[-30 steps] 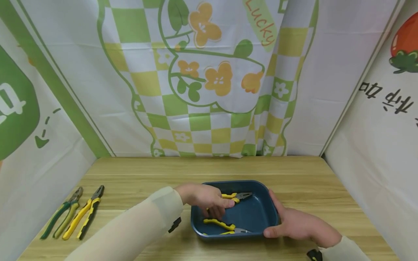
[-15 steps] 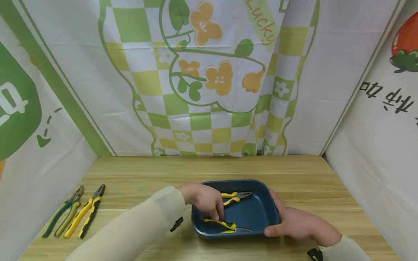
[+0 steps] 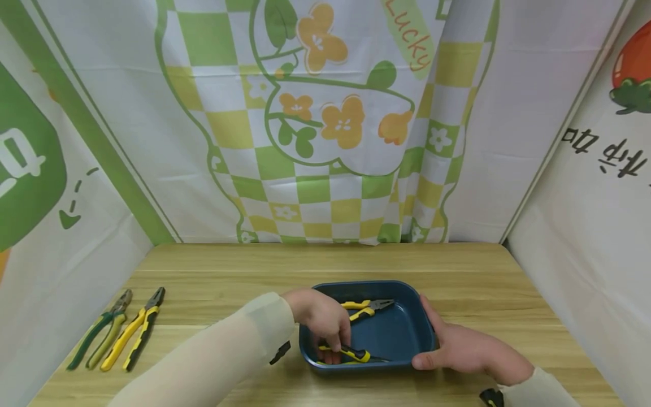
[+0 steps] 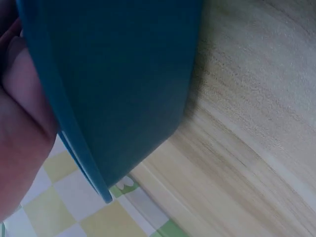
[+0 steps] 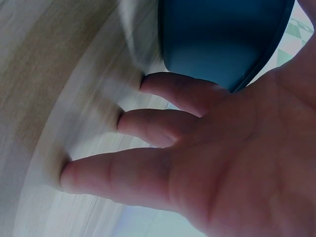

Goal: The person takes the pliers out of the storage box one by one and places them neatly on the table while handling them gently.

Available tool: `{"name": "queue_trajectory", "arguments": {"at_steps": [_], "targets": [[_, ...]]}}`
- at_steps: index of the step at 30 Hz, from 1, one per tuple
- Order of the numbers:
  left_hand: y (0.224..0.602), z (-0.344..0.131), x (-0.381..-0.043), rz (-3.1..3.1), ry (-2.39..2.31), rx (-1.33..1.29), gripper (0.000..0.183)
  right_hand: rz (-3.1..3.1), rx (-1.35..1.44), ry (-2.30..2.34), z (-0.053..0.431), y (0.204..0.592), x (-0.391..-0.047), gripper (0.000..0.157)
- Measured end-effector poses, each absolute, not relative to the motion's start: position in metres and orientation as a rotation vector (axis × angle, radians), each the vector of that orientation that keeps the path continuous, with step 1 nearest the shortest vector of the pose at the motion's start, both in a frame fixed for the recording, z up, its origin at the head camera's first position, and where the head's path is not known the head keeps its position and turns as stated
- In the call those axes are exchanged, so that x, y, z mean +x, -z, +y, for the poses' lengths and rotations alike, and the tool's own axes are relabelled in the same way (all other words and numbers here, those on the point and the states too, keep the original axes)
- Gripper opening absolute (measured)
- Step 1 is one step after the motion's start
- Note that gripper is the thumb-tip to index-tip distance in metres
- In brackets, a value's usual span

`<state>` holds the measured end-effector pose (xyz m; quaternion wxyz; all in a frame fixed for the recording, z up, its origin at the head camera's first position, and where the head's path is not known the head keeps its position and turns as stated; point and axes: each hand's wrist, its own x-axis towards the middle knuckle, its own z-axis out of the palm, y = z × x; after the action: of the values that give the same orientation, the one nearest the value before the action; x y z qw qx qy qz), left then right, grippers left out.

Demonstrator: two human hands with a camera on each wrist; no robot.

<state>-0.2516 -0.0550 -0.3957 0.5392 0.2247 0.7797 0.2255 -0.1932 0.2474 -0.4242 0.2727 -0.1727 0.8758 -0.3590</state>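
Lower centre: your left hand (image 3: 328, 321), fingers curled round pliers (image 3: 357, 354) in blue box (image 3: 399, 330); your right hand (image 3: 460, 347), fingers extended, touching its right end.

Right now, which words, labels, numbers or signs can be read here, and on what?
"Lucky": back cloth.
"柿如", upside down: right cloth; another mark is cut off.
Dashed arrow: left cloth.
White lettering, same cloth's green patch: cut off, unreadable.
Pliers: any markings are too small to read.

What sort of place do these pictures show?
Probably a small staged work booth: a wood-grain table, printed cloth hanging round three sides, and pliers lying both on the table and in a blue container.
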Motion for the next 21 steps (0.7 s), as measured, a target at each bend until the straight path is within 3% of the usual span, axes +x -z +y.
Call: {"name": "queue_trajectory", "arguments": {"at_steps": [21], "targets": [[0.4002, -0.0614, -0.2567, 1.809, -0.629, 0.571, 0.024, 2.343, -0.469, 0.960, 0.2474, 0.4235, -0.1925, 0.122]]}}
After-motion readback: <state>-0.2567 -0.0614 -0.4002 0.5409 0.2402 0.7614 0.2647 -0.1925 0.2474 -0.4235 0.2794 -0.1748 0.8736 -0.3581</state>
